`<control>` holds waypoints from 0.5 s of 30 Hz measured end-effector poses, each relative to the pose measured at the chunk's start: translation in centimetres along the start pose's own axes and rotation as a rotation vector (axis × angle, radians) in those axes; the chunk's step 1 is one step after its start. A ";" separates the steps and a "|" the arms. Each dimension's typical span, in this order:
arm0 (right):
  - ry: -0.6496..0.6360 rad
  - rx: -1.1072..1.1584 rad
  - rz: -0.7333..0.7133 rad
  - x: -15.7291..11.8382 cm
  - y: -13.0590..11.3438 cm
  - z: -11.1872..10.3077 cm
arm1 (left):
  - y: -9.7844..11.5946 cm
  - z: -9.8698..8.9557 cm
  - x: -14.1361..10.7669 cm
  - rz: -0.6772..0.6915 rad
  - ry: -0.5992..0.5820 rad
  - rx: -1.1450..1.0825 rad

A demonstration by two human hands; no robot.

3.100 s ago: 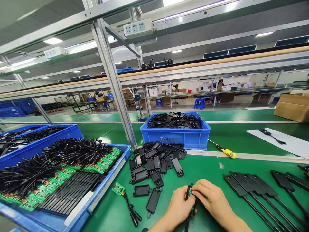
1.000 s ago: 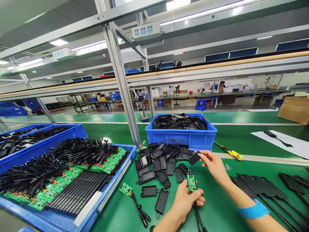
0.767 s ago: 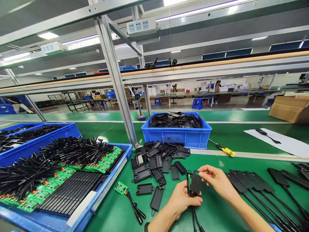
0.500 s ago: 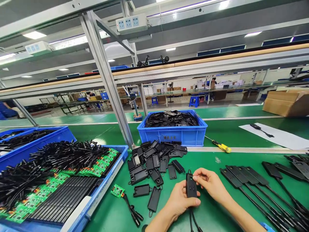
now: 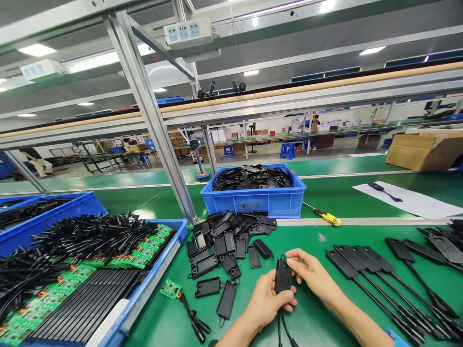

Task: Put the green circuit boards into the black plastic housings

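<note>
A black plastic case (image 5: 283, 277) with two cables hanging from its lower end is upright between my hands. My left hand (image 5: 269, 299) is closed round its lower part, thumb across the front. At the upper right edge of the case, my right hand (image 5: 306, 270) pinches with thumb and fingertips. Left of my hands, loose black case halves (image 5: 227, 300) lie on the green bench, some in a heap (image 5: 220, 241). A green circuit board (image 5: 170, 289) with short black cables lies near them. To the right, several cased units with cables (image 5: 356, 258) lie in a row.
A blue bin (image 5: 253, 205) of black parts stands behind the heap. At left, a blue tray (image 5: 159, 274) holds circuit boards with cables. A yellow screwdriver (image 5: 331, 219), white paper (image 5: 419, 200) and cardboard box (image 5: 421, 152) are farther right. A metal post (image 5: 148, 111) rises at left.
The whole view has shifted slightly, so the bench things sit a little farther left. Both hands stay on the case, and my right fingers have moved slightly at its top edge.
</note>
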State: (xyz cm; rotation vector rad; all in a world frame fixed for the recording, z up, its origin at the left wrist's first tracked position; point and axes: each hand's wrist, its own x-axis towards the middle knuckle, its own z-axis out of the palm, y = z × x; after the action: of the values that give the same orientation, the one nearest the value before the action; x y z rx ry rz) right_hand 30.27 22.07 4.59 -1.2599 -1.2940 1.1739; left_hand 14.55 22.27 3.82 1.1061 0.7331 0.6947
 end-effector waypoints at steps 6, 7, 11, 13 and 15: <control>-0.095 -0.140 0.005 0.3 0.4 0.6 | -0.4 0.0 -0.1 -0.044 -0.010 0.012; -0.075 -0.164 0.000 0.3 0.6 0.8 | -0.6 0.0 0.0 -0.052 -0.001 0.004; 0.048 -0.312 -0.057 -0.3 0.9 1.9 | -1.2 0.2 0.4 0.066 0.025 -0.071; 0.100 -0.532 -0.139 -0.9 0.6 2.4 | -1.3 0.2 0.5 0.130 -0.035 -0.100; 0.094 -0.851 -0.162 -1.4 0.1 2.4 | -1.4 0.0 0.4 0.122 -0.111 -0.068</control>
State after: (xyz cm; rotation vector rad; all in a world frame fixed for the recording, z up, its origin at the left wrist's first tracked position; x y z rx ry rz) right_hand 27.88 20.65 4.25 -1.7233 -1.8672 0.4193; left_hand 14.98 22.20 2.44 1.1241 0.5470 0.7496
